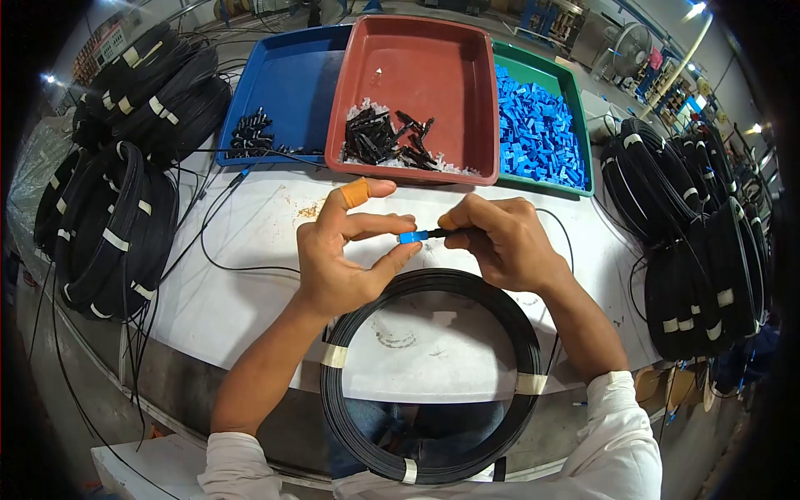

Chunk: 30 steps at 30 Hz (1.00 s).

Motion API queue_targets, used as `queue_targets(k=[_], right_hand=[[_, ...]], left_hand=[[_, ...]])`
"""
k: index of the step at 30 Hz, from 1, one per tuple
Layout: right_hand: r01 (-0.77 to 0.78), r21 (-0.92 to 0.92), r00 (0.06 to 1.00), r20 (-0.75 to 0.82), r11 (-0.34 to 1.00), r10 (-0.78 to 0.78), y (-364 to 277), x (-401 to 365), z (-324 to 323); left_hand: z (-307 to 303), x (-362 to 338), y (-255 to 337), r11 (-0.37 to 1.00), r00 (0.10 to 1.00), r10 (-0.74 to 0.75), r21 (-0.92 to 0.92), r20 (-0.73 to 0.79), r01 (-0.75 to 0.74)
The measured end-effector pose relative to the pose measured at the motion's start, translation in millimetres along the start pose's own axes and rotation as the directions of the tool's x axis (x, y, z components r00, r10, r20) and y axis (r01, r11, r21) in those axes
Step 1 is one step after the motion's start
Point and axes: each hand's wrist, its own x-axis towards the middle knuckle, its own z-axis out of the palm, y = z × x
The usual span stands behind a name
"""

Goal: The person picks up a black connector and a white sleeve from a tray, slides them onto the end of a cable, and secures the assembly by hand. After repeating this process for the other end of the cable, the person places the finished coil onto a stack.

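A small blue fiber connector is pinched between the thumb and middle finger of my left hand. Orange tape wraps that hand's raised index finger. My right hand grips the black cable end directly behind the connector. Connector and cable end meet in line between the two hands. Below them a coil of black cable, bound with pale tape, rests partly on the white table and partly over my lap.
Behind my hands stand a blue tray and a red tray with black parts, plus a green tray of blue connector pieces. Black cable coils crowd the left; more coils sit at right. Loose cable crosses the table.
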Motion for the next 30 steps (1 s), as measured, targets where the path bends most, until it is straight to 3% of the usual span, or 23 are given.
queue_targets(k=[2,6,16,19,21,22,23,24,25,27,29,30], right_hand=[[0.005,0.012,1.0,-0.02,1.0,-0.005,-1,-1,-2],[0.026,0.049,0.997,0.078,0.998,-0.03,-13,-1,-12],[-0.037,0.123,0.985,0.17,0.992,0.016,-24,9,-12],[-0.049,0.083,0.992,0.122,0.995,0.039,-16,12,-3],[-0.038,0.038,0.999,0.033,0.999,0.037,-8,9,3],[0.064,-0.058,0.997,0.04,0.996,-0.062,-1,7,5],[0.072,-0.063,0.997,0.038,0.995,-0.07,4,7,5],[0.189,-0.139,0.982,0.024,0.972,-0.188,8,7,7],[0.298,-0.217,0.953,0.017,0.93,-0.301,11,6,9],[0.333,-0.271,0.938,0.004,0.903,-0.345,15,3,15],[0.405,-0.339,0.901,-0.011,0.849,-0.434,13,4,17],[0.422,-0.363,0.885,-0.033,0.831,-0.464,14,4,19]], left_hand=[[-1,1,9,0.995,0.998,0.051,0.083,0.028,-0.053],[1,-4,23,0.996,0.995,0.09,-0.01,0.036,-0.09],[1,-5,25,0.991,0.996,-0.014,-0.134,0.087,0.026],[-2,0,17,1.0,0.999,-0.022,-0.003,0.029,0.022],[-4,0,11,0.998,0.998,0.049,0.048,0.042,-0.051],[-4,2,11,0.978,0.988,-0.142,-0.143,0.058,0.149],[-5,3,13,0.883,0.941,-0.322,-0.323,0.108,0.34],[-10,7,13,0.794,0.896,-0.411,-0.416,0.169,0.443],[-11,10,13,0.798,0.899,-0.404,-0.415,0.168,0.436],[-9,12,12,0.802,0.822,-0.52,-0.199,0.23,0.563],[-3,11,12,0.777,0.817,-0.535,-0.254,0.215,0.576],[-3,12,13,0.816,0.827,-0.525,-0.158,0.2,0.556]])
